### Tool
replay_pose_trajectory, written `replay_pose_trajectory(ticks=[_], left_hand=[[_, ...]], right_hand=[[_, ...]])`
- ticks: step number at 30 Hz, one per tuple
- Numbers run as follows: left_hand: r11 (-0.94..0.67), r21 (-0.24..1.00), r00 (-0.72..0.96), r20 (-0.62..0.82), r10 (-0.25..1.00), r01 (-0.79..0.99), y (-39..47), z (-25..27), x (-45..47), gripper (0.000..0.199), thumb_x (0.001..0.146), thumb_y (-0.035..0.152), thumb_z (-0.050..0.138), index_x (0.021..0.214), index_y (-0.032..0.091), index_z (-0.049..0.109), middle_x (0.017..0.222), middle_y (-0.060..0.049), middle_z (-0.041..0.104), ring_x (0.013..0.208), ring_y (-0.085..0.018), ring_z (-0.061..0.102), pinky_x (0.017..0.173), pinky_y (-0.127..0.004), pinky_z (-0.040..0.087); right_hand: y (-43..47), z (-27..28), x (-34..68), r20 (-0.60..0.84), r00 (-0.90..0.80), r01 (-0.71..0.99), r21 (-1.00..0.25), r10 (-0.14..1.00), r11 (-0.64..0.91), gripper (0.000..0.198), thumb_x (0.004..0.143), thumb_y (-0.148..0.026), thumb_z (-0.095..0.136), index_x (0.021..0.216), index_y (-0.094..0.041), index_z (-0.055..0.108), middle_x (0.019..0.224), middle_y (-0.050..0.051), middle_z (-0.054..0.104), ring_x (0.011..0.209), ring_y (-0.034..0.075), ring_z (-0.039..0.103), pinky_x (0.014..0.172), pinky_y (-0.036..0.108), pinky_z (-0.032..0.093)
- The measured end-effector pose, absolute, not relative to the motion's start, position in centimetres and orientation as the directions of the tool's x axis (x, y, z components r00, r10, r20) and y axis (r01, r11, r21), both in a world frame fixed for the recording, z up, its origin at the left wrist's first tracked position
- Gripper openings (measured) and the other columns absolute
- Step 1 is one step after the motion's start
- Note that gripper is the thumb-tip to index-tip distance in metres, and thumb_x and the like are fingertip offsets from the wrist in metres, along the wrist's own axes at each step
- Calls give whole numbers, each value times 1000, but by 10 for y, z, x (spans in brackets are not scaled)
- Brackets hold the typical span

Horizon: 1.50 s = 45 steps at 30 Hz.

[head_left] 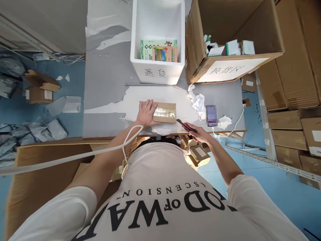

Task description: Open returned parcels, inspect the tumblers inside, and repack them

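A small brown cardboard box with shiny clear tape along its top lies on the white-covered part of the table. My left hand grips its left end, fingers over the top and far side and thumb along the near edge. In my right hand is a red and black utility knife, closed in my fingers. The knife's tip points left, just off the box's near right corner. Crumpled white paper and a phone with a blurred screen lie to the right.
At the back stand a white foam box containing books and a large open carton with small boxes inside. A white cable crosses my left arm. An open carton stands below the table at left; stacked cartons are at right.
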<state>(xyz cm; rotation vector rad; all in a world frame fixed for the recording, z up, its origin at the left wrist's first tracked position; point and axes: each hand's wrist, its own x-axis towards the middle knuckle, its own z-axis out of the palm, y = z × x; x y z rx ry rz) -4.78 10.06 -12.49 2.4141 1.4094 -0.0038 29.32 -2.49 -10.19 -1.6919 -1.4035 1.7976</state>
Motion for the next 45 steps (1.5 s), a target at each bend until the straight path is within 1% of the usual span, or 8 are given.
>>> replay_pose_trajectory(ticks=[4,10,15,18,23,29,37,45], left_hand=[[-449,397,541,-155,827,800,105,-121,-52,118,66,79,59,154,12,22,161,-22,18,149,-43,12,116,-63,-3],[-168,665,234,-11,972,728,126,-123,-84,69,94,54,31,149,13,36,157,-17,32,148,-27,25,120,-47,21],[315,871,119,-383,916,378,139,-142,-110,66,88,57,44,136,14,53,129,-17,62,118,-27,58,98,-50,49],[437,878,142,-466,873,196,134,-146,-115,65,81,60,54,129,17,58,120,-14,66,108,-24,62,87,-47,56],[359,931,92,-364,927,66,109,-146,-124,65,73,62,67,119,16,63,116,-12,66,108,-23,63,92,-47,56],[372,919,-32,-371,928,130,41,-159,-108,71,66,65,71,114,13,69,104,-14,73,99,-28,69,93,-49,56],[441,891,-53,-438,897,107,-9,-170,-76,58,70,58,72,109,16,74,112,-10,73,107,-31,69,102,-48,53],[475,870,20,-481,876,133,2,-163,-97,67,64,56,77,111,9,71,111,-16,73,103,-32,70,98,-45,55]], right_hand=[[-33,-112,279,-518,-19,146,-848,855,-510,81,84,-48,62,153,-31,25,100,3,66,57,9,58,53,27,52],[-30,-123,208,-526,172,-222,-844,833,-488,53,73,-55,69,114,-26,51,129,7,59,74,12,65,54,25,55],[-28,-132,171,-590,161,-382,-776,791,-502,48,75,-50,68,114,-31,46,134,4,55,96,19,69,58,28,57],[-16,-137,174,-575,176,-360,-793,799,-491,43,78,-52,65,111,-31,45,123,4,59,107,22,66,66,32,60],[55,-133,195,-483,180,-206,-870,857,-448,39,80,-51,61,106,-28,44,119,3,59,98,18,68,73,33,61],[163,-120,190,-374,52,-112,-924,926,-366,29,82,-37,60,106,-26,47,113,1,62,81,11,64,72,31,60],[190,-134,167,-425,-71,36,-905,902,-424,28,79,-30,63,102,-23,48,98,0,59,75,9,57,65,26,57],[169,-131,172,-342,0,18,-939,940,-342,36,77,-38,64,106,-26,47,119,3,59,89,12,61,66,26,57]])
